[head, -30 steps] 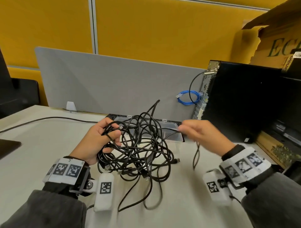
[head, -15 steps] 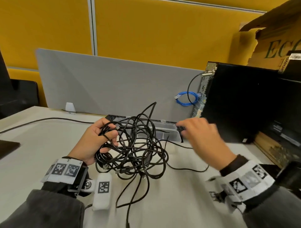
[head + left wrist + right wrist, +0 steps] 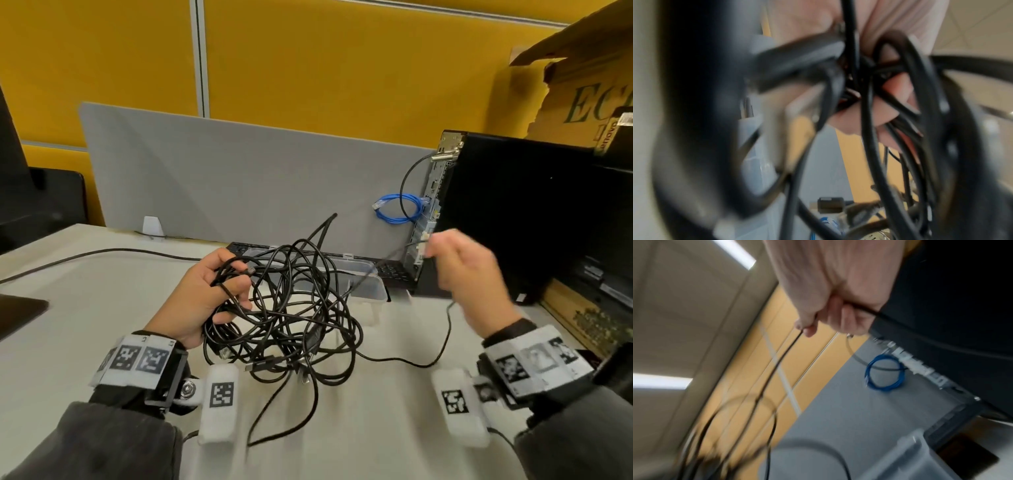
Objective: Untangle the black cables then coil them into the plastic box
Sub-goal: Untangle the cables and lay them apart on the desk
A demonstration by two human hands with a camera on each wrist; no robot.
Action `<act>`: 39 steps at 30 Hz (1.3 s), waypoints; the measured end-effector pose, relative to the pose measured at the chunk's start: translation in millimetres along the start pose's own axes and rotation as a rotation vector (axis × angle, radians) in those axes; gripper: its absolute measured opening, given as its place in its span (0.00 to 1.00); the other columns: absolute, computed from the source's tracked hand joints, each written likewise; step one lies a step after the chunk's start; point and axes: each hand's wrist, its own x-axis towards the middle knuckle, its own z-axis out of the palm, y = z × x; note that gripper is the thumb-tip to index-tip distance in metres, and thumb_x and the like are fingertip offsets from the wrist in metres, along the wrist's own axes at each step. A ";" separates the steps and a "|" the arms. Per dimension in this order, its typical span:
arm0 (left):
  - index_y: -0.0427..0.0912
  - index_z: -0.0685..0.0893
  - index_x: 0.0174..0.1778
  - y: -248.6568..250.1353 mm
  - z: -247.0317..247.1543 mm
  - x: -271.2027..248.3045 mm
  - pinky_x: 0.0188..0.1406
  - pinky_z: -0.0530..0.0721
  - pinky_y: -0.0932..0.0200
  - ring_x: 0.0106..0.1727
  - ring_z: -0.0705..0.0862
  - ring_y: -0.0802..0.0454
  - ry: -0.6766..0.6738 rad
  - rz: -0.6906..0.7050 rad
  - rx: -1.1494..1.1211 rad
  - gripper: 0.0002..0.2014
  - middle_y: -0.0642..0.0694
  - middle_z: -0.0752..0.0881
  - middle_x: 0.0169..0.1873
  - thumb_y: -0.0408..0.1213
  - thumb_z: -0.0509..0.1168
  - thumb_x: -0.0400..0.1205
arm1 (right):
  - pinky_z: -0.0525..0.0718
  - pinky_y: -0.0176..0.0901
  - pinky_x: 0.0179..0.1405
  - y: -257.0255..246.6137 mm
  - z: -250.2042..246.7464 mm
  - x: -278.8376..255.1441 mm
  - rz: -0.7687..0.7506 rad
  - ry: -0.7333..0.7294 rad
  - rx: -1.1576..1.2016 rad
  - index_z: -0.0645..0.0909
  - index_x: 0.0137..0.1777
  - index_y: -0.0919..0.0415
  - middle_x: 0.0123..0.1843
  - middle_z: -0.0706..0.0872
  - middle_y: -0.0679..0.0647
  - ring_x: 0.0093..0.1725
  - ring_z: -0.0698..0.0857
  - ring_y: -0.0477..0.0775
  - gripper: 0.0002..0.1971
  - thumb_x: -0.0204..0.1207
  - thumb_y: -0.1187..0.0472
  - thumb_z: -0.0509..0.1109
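A tangled bundle of black cables (image 3: pixel 291 308) hangs just above the white desk in the head view. My left hand (image 3: pixel 209 294) grips its left side, fingers curled through several loops (image 3: pixel 869 100). Raised to the right, my right hand (image 3: pixel 459 270) pinches one black cable strand (image 3: pixel 777 361) that runs taut back into the tangle; its loose tail (image 3: pixel 411 361) trails over the desk. The clear plastic box (image 3: pixel 363 287) sits behind the bundle, partly hidden by it.
A black computer tower (image 3: pixel 513 212) stands at the right with a blue cable coil (image 3: pixel 399 209) at its back. A grey divider panel (image 3: pixel 239 181) runs behind the desk. A separate black cable (image 3: pixel 102 253) lies across the desk's far left. Cardboard box (image 3: pixel 589 89) upper right.
My right hand has lifted up and to the right from the box area, drawing one strand out of the tangle. The left hand keeps its grip on the bundle.
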 end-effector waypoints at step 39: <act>0.37 0.70 0.39 -0.5 21.5 -8.4 0.06 0.59 0.76 0.12 0.76 0.55 0.008 -0.087 0.157 0.11 0.43 0.77 0.13 0.16 0.55 0.79 | 0.76 0.24 0.43 -29.6 31.4 -23.9 -0.091 -0.307 0.020 0.85 0.40 0.52 0.37 0.86 0.40 0.41 0.83 0.36 0.07 0.78 0.58 0.67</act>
